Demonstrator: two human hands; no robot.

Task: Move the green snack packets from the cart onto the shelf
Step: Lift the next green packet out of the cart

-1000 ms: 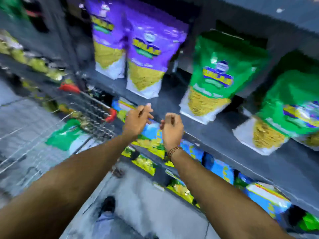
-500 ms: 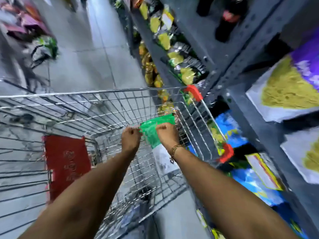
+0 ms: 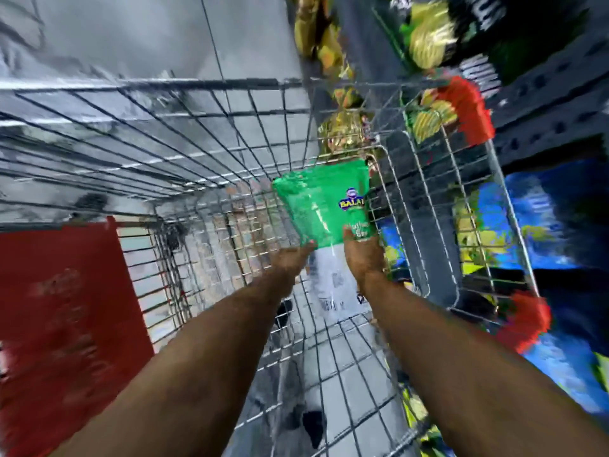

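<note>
we're looking straight down into the wire cart (image 3: 184, 133) w/ both arms stretched out. our left hand (image 3: 291, 258) and right hand (image 3: 362, 255) are both on the same green snack packet (image 3: 324, 206), which is inside the cart basket, near its right wall. left hand has its fingertips at the packet's lower left edge; the frame is blurry there, so we can't tell if they actually pinch it. right hand is closed on the lower right part, thumb lying on the green front just under the logo, fingers hidden behind. the packet is tilted, green half up and away from us, its white lower half (image 3: 333, 285) hanging down between our wrists.

red panel (image 3: 66, 324) sits on the cart's left side, and there are red bumpers (image 3: 468, 110) on the right-hand corners. past the right wall is the shelf (image 3: 560, 103), dark grey, w/ blue and yellow bags (image 3: 540, 219) below and yellowish ones higher up, all pretty smeared. grey tile floor (image 3: 131, 37) shows thru the wires.
</note>
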